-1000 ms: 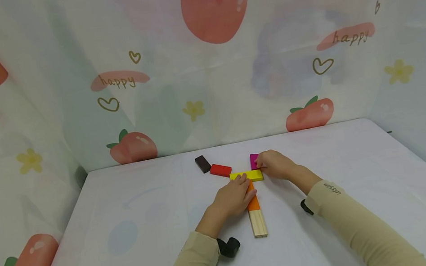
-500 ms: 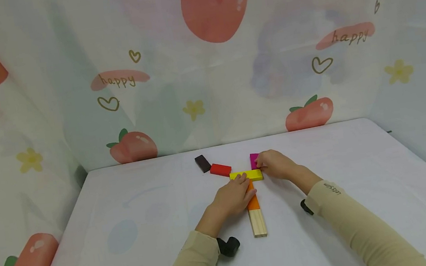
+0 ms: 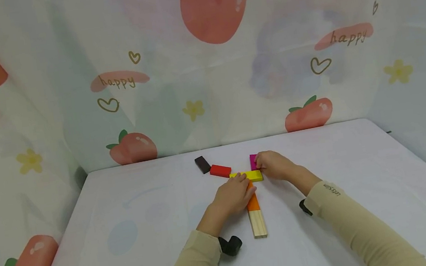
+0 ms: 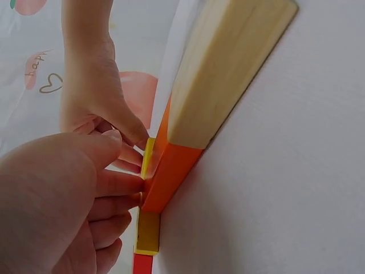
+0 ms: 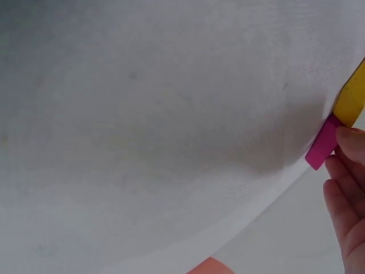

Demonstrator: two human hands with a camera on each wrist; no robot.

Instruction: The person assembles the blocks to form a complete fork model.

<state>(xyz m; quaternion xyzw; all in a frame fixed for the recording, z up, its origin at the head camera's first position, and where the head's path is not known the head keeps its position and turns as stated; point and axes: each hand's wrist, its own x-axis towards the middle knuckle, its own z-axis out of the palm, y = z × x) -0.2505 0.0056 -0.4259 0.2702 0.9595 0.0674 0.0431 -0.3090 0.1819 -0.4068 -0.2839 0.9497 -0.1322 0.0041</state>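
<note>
My left hand point(image 3: 231, 198) rests on the yellow block point(image 3: 255, 175) and the orange block point(image 3: 253, 204), its fingers extended over where they meet. In the left wrist view those fingertips touch the orange block's side. The yellow block lies crosswise at the orange block's far end. A plain wooden block point(image 3: 258, 224) continues the line toward me. With thumb and fingers, my right hand point(image 3: 277, 165) pinches a magenta block point(image 3: 253, 161), which meets the yellow block's right end on the far side. Part of the magenta block is hidden by the fingers.
A red block point(image 3: 220, 171) touches the yellow block's far left corner. Angled off its other end is a dark brown block point(image 3: 203, 165). The white tabletop point(image 3: 150, 237) ends at a fabric backdrop point(image 3: 210, 83) printed with peaches. Black camera mounts point(image 3: 230, 245) sit at both wrists.
</note>
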